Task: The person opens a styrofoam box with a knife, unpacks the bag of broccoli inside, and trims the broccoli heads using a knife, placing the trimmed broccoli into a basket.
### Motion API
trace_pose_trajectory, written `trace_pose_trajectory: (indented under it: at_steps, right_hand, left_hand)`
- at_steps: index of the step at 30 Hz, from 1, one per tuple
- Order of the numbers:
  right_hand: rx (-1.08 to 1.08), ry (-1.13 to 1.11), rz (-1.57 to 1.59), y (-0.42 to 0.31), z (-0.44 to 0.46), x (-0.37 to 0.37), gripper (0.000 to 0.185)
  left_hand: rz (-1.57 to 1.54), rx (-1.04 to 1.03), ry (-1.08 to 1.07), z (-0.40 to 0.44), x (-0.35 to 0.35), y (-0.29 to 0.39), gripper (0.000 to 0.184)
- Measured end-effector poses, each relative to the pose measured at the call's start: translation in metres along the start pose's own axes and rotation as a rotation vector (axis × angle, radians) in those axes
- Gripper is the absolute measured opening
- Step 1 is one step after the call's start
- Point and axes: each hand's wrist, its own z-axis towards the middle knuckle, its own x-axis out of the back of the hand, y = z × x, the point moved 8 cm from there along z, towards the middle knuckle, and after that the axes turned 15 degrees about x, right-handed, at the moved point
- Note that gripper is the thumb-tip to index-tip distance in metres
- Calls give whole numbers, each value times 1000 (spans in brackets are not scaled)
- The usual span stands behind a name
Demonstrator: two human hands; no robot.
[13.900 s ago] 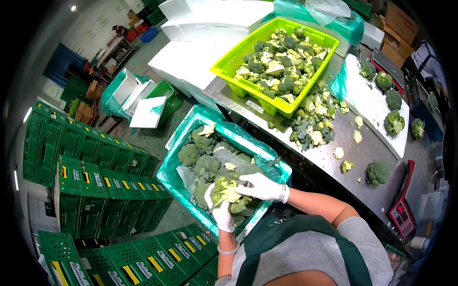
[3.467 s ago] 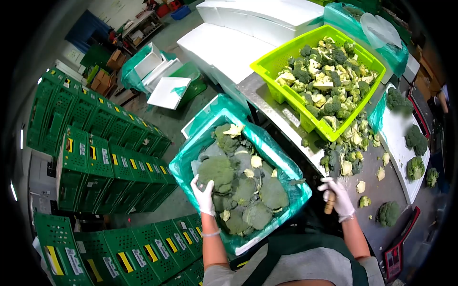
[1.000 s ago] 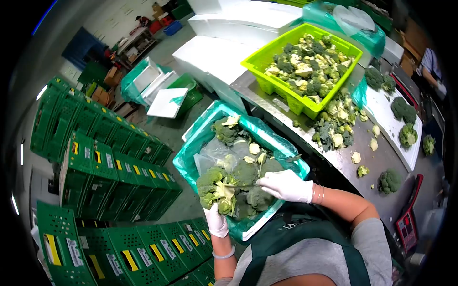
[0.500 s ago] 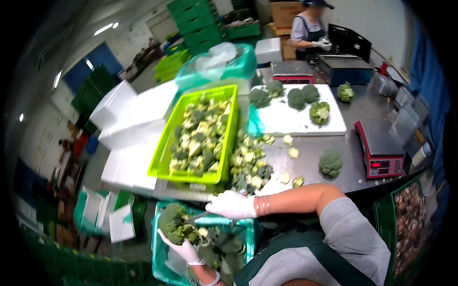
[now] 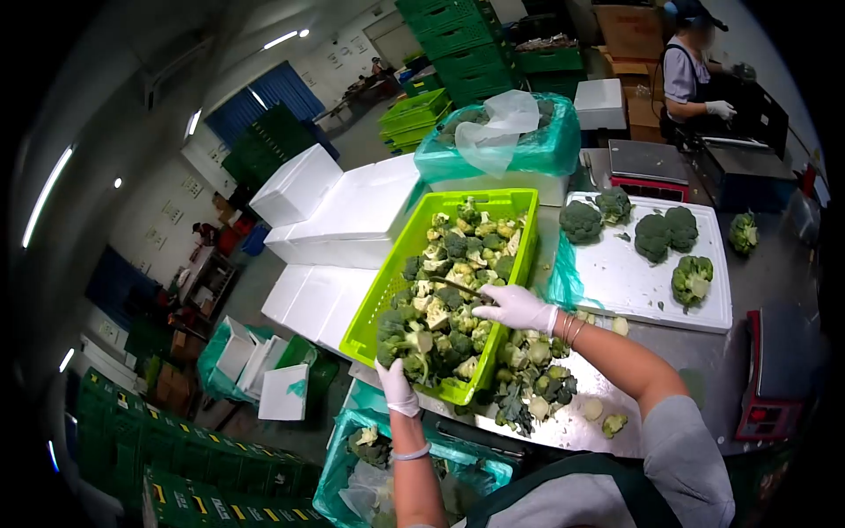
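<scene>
My left hand (image 5: 398, 387), in a white glove, is closed round the underside of a broccoli head (image 5: 398, 341) at the near left part of the lime-green crate (image 5: 523, 255). The broccoli's stalk faces up and right. My gloved right hand (image 5: 518, 310) grips a knife (image 5: 454, 287), its dark blade pointing left over the crate. The handle is hidden in my fingers. Several cut broccoli pieces (image 5: 453, 304) fill the crate below both hands. Under my left forearm stands a teal-lined bin (image 5: 327, 480) with more broccoli in it.
Trimmings (image 5: 532, 378) lie right of the crate on the metal table (image 5: 651, 383). Beyond them a white foam lid (image 5: 620, 290) bears several broccoli heads. Red scales (image 5: 755, 405) stand at right, white foam boxes (image 5: 343, 211) at left. A co-worker (image 5: 691, 75) stands at the far right.
Both hands have moved from above the teal-lined bin up to the lime-green crate, bringing the broccoli and the knife with them. The camera view has shifted, too.
</scene>
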Motion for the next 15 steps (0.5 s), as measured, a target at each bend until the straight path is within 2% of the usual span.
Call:
trace_pose_trajectory:
  at_steps: [2,3,4,6,8,9,10,12,14,15]
  right_hand:
    - [55,31,127,-18,16,-1,58]
    - [90,53,81,-10,27,-13,62]
    - [111,69,66,-10,38,-21,59]
    - [229,66,-6,4,61,-47,54]
    - [-141,-163,472,26,73,-53,50]
    - [-185,-49,436,36,78,-41,43]
    - [-83,148,225,46,84,-27,38]
    - [25,226,-136,57,84,-12,39]
    - [64,179,-14,52,72,-11,43]
    - [10,54,48,61,68,-22,47]
  left_hand:
    - [135,-73,63,4,-8,-6,58]
    - [164,-79,51,3,-15,-8,59]
    - [195,-85,37,-1,-27,-6,60]
    - [115,-13,-47,-9,-47,-7,48]
    - [14,77,-91,1,-36,-18,42]
    - [-75,170,-85,8,-20,-30,44]
    - [-167,264,-74,12,-5,-40,46]
    - [-194,288,-36,5,5,-39,45]
    - [-123,224,-7,-3,5,-29,44]
    - [-86,179,18,-6,3,-26,42]
